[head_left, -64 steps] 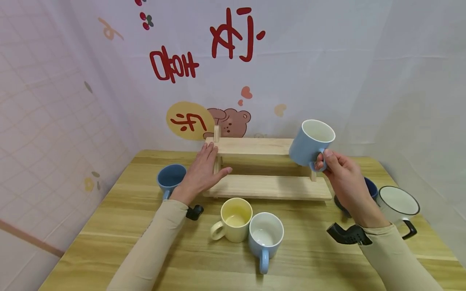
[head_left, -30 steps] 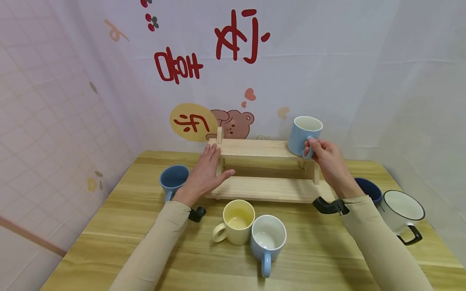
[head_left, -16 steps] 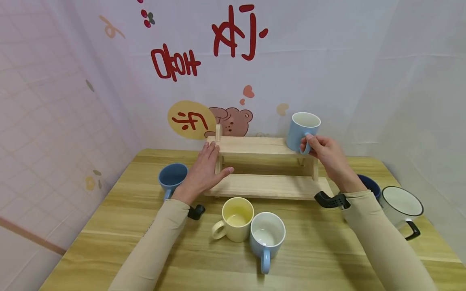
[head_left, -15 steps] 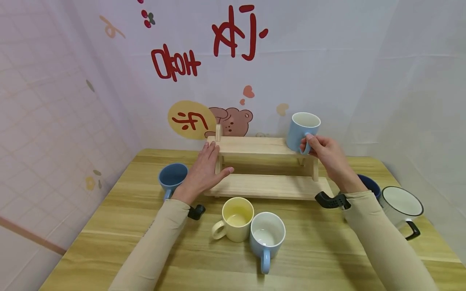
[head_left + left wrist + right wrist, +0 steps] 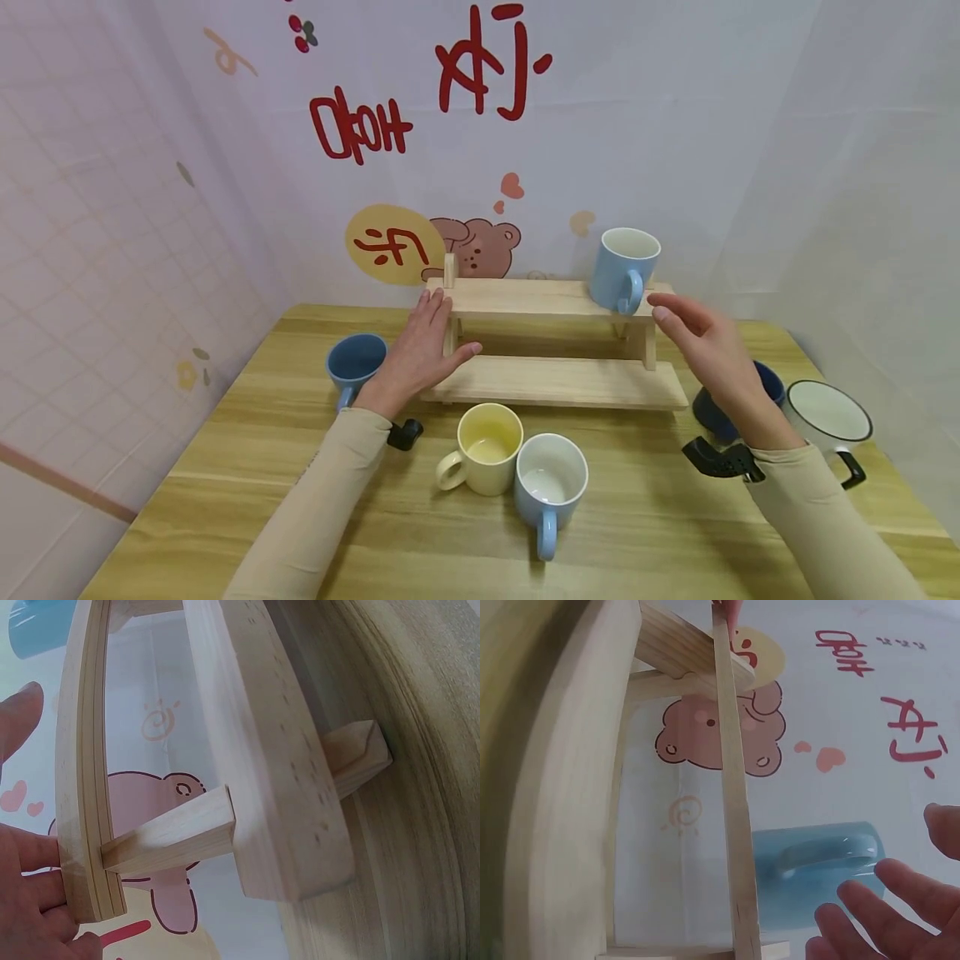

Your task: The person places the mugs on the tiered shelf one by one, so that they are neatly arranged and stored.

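In the head view, the right hand (image 5: 712, 354) had just let go of the light-blue mug (image 5: 618, 279). Half a second earlier it was pinching the handle (image 5: 635, 292); now thumb and fingers stood apart just beside it, that grip slack and wide. The mug stood upright unaided on the upper shelf (image 5: 525, 296) of the rack (image 5: 555, 382), near the rack's right end, so to my eye that placing looked done. The left hand (image 5: 417, 354) lay at the rack's left end, grip wide. On the bench (image 5: 637, 533), a yellow mug (image 5: 491, 471) and a second light-blue mug (image 5: 543, 510) stood before the rack, a blue mug (image 5: 356, 367) left of it, a dark-blue mug (image 5: 716, 417) and a white mug (image 5: 825, 425) right of it.

In the left wrist view, the left hand's fingers touched the upper shelf's end.

In the right wrist view, the right hand's fingers were spread near the mug; whether one brushed it, I couldn't tell.
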{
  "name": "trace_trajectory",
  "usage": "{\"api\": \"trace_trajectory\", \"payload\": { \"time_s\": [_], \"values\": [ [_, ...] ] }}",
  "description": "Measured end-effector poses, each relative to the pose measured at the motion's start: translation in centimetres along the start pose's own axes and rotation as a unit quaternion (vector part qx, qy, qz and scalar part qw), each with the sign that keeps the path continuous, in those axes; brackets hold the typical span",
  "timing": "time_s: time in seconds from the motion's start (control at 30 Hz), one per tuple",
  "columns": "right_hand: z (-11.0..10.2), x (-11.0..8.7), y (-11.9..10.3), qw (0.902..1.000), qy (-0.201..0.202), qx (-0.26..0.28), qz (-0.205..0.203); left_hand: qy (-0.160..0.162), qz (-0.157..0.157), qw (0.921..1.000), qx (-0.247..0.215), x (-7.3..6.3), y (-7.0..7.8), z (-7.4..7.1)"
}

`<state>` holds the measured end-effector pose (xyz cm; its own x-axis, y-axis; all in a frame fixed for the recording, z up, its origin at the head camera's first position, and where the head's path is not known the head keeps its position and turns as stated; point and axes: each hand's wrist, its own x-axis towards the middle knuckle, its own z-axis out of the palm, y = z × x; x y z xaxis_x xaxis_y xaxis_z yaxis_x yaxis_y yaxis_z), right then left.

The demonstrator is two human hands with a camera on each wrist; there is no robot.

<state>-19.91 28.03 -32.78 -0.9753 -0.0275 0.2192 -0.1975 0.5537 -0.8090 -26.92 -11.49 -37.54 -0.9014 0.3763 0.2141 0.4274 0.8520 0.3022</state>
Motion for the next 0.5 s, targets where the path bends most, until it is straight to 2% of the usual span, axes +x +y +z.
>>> {"api": "trace_trajectory", "payload": {
  "time_s": [0.2,0.37,0.5],
  "values": [
    [0.0,-2.7,-0.1,0.998,-0.003,-0.054,-0.033,-0.007,-0.002,1.0,0.0,0.1,0.0,-0.2],
    [0.7,-5.1,-0.4,0.9964,-0.012,-0.056,-0.062,-0.006,0.0,1.0,-0.004,0.2,-0.1,-0.2],
    [1.1,-6.8,-0.5,0.9954,-0.03,-0.058,-0.07,-0.004,0.0,0.9999,-0.01,0.2,-0.2,-0.1]
  ]
}}
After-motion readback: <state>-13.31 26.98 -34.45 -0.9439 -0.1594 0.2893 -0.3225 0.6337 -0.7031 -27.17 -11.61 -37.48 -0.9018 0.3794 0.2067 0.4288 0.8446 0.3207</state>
